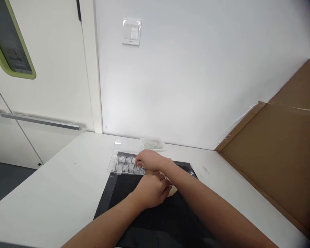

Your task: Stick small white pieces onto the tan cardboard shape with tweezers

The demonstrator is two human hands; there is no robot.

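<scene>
A clear plastic compartment box (124, 166) holding several small pale pieces lies at the far left of a black mat (144, 210) on the white table. My right hand (150, 160) reaches over the box's right end, fingertips down in a compartment; whether it pinches a piece is hidden. My left hand (151, 191) rests on the mat just below it, fingers curled around a pale, flesh-toned object (172, 190) that peeks out at its right side. The two hands nearly touch.
The box's clear lid (125, 144) and a small clear tray of pale pieces (152, 143) lie by the wall. Large brown cardboard sheets (279, 151) lean at the right. A door with a metal bar (41, 121) stands left.
</scene>
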